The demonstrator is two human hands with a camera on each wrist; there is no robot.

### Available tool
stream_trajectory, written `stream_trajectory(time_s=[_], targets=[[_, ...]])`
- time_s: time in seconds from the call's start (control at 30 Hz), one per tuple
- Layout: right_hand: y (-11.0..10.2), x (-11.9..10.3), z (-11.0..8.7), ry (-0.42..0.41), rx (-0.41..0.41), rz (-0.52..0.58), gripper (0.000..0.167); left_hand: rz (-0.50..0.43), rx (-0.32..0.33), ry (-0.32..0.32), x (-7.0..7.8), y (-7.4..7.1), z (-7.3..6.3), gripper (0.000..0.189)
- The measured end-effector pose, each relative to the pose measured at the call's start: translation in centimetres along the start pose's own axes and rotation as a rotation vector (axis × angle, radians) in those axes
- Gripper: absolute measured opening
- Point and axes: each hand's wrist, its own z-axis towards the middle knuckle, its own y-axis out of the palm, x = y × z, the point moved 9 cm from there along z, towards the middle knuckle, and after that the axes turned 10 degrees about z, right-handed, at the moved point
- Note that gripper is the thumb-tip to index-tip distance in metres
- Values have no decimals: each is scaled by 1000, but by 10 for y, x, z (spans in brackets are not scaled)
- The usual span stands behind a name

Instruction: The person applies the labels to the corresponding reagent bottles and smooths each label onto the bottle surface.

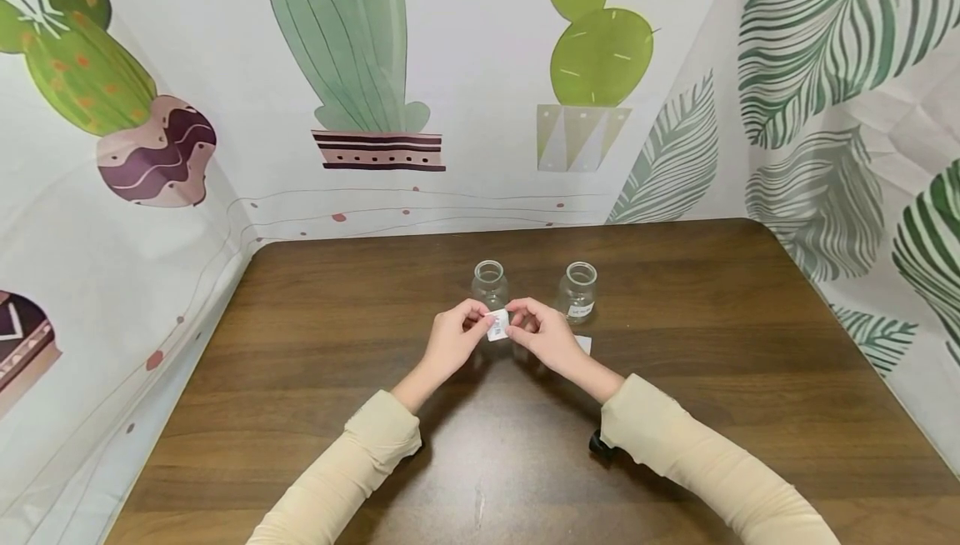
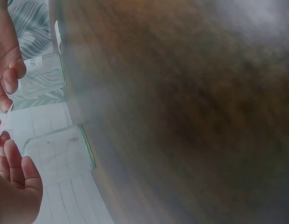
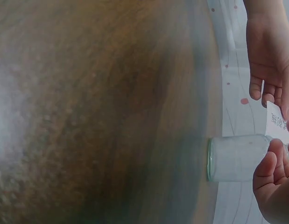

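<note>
A small white label (image 1: 498,325) with printed characters is pinched between both hands, in front of a clear glass jar (image 1: 490,278). My left hand (image 1: 452,339) grips its left edge with thumb and forefinger. On the other edge, the right hand (image 1: 551,340) pinches with fingertips and thumb. In the right wrist view the label (image 3: 277,122) shows its print, overlapping the jar's (image 3: 237,158) mouth end. A second glass jar (image 1: 580,278) stands to the right, bearing its own white label (image 1: 581,310). Both jars are upright, without lids.
A white piece of paper (image 1: 584,344) lies on the brown wooden table (image 1: 315,345), partly behind the right hand. A black object (image 1: 602,448) shows under the right sleeve. Fabric printed with cacti and leaves (image 1: 480,70) rises behind the table's back edge.
</note>
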Motion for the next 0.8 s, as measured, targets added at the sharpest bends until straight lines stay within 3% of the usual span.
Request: stream_trajectory(time_s=[0.1,0.37,0.8], targets=[[0,3,1,-4,-3,-1,24,8,-9,11,1,1,-1,8],[-2,42,9,17,33,-17,17,31,-37,27,6,6,-3,6],[-6,40,8,-40,141,-71,15,-64,-33,-60,0,11,0,9]])
